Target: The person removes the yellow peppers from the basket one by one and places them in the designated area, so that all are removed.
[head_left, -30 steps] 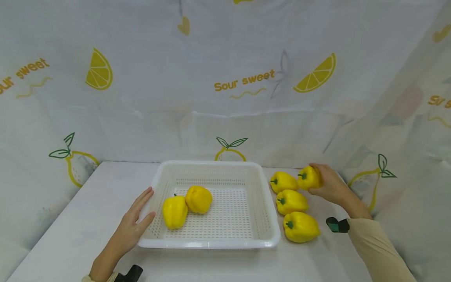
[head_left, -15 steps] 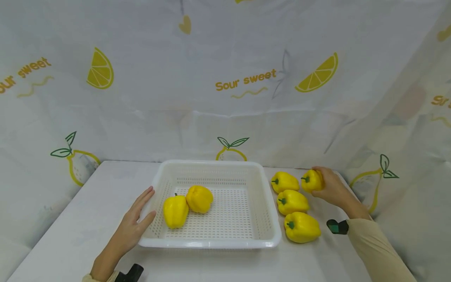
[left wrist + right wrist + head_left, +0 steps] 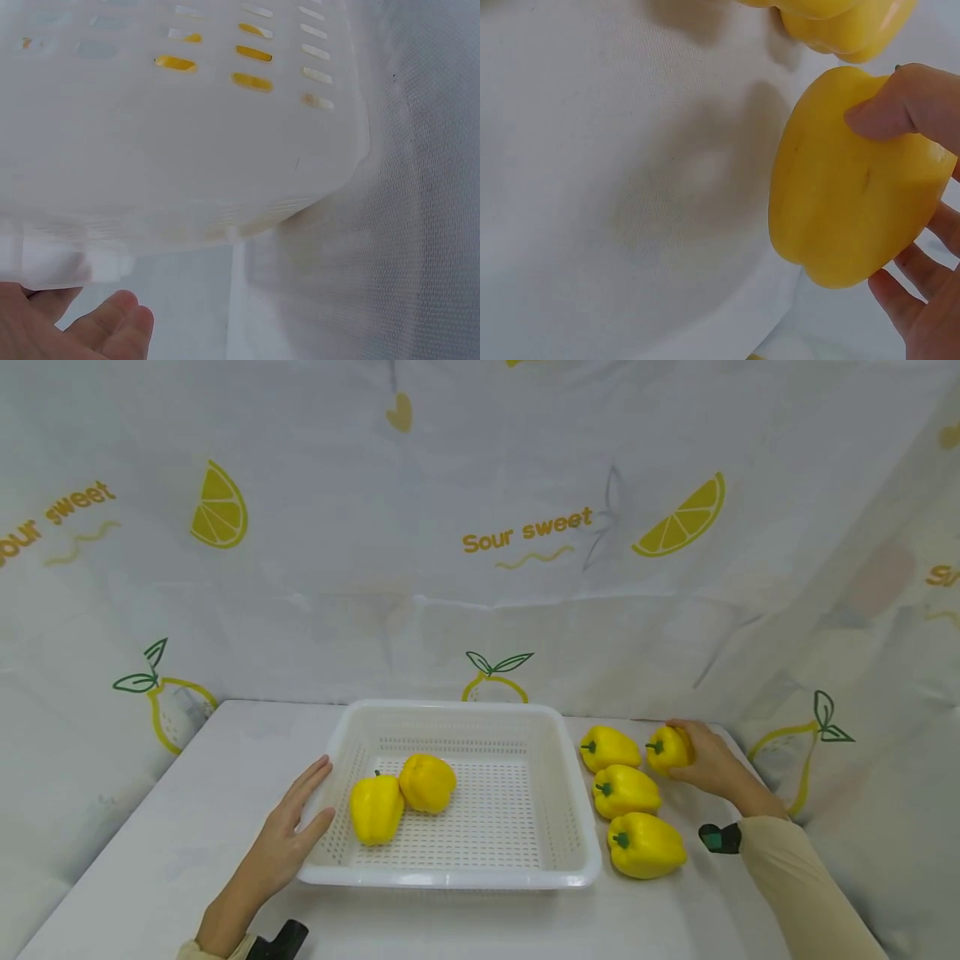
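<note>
Near the far right corner of the worktop (image 3: pixel 172 843), the right hand (image 3: pixel 712 764) is holding 1 yellow pepper (image 3: pixel 664 750), its grip clamping round the body, the thumb pressing the near side and the fingers curling over the far side. That pepper's green stem is pointing left; whether its underside is touching the worktop, I cannot tell. Just to its left, 3 more are lying close together: the back pepper (image 3: pixel 610 749), the middle pepper (image 3: pixel 627 792) and the front pepper (image 3: pixel 648 846), their stems pointing toward the white basket (image 3: pixel 450 880). Inside the basket's left half, 2 others, an upright-looking pepper (image 3: pixel 377 812) and a rounder pepper (image 3: pixel 428 783), are touching. Along the basket's left side, the left hand (image 3: pixel 287 842) is resting with its fingers straight and the thumb standing apart from them, fingertips reaching the rim. Behind, a lemon-printed sheet (image 3: pixel 360 585) is hanging.
</note>
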Demonstrator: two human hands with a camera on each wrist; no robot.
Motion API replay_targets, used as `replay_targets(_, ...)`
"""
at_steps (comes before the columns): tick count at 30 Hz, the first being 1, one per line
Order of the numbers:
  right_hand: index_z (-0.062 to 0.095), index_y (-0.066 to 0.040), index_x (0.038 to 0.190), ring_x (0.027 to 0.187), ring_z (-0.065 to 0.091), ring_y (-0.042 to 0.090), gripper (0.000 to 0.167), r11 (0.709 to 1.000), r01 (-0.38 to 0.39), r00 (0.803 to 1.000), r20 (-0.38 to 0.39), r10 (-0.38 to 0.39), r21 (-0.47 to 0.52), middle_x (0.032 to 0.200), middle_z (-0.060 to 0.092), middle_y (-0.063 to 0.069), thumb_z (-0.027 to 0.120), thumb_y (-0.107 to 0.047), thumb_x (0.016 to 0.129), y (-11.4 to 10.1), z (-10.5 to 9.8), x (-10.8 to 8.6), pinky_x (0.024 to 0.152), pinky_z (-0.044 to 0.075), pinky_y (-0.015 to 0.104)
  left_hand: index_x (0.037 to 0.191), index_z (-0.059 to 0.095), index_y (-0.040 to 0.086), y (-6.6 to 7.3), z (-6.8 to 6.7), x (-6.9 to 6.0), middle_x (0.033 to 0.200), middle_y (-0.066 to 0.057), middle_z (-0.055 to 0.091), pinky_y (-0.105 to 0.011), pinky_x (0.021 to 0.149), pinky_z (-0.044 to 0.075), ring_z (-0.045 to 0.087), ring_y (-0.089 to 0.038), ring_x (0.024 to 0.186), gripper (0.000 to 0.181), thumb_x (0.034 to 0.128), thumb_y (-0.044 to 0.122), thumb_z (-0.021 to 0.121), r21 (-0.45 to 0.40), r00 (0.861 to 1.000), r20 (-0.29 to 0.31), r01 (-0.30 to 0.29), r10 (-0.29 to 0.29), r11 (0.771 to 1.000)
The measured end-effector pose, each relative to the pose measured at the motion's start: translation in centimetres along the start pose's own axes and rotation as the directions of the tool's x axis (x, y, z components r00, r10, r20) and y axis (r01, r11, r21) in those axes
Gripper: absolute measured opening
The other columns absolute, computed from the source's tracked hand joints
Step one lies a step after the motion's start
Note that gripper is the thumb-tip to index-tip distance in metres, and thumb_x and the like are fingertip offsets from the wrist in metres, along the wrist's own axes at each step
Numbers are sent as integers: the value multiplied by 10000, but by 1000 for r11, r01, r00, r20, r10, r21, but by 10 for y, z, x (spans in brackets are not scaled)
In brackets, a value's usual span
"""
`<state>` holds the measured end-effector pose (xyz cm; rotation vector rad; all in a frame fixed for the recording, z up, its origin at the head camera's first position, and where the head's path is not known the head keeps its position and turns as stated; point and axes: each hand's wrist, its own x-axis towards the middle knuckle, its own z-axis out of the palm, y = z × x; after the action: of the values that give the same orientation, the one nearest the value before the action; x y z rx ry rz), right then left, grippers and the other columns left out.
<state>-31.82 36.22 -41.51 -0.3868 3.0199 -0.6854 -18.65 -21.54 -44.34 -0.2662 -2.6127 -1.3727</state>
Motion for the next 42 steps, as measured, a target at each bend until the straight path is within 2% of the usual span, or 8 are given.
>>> replay_targets(9,318,111,1445,1195,442,534,819,998,-56,998,26,55,26,1408,367,396,770,-143,811,4,6,2,1009,400,704,1519,346,12,0,0,-1,1635,-200,213,-797,1048,237,192,-527,1466,588,982,127,557,-1,1000,1,-19,19,1000)
replay_targets(15,330,104,1437,1177,450,543,804,999,-48,998,29,47,24,1390,376,410,761,-149,807,4,9,2,980,415,704,1517,353,14,-1,-1,0,1633,-203,218,-777,1072,241,195,-515,1474,587,979,128,556,8,1000,-2,-13,13,1000)
replay_targets(21,328,108,1443,1219,392,575,814,999,-30,999,33,29,21,1412,334,427,751,-171,805,1,11,2,996,370,742,1516,350,7,-1,-1,0,1632,-210,214,-790,1056,239,192,-519,1473,587,979,124,555,3,1000,2,-13,13,1000)
replay_targets(42,344,114,1441,1246,364,602,794,999,-37,999,39,38,-20,1410,340,438,747,-244,858,3,9,4,1010,341,753,1519,356,26,-2,0,0,1633,-192,225,-752,1090,249,203,-506,1470,588,978,132,562,0,1000,-8,-21,21,1000)
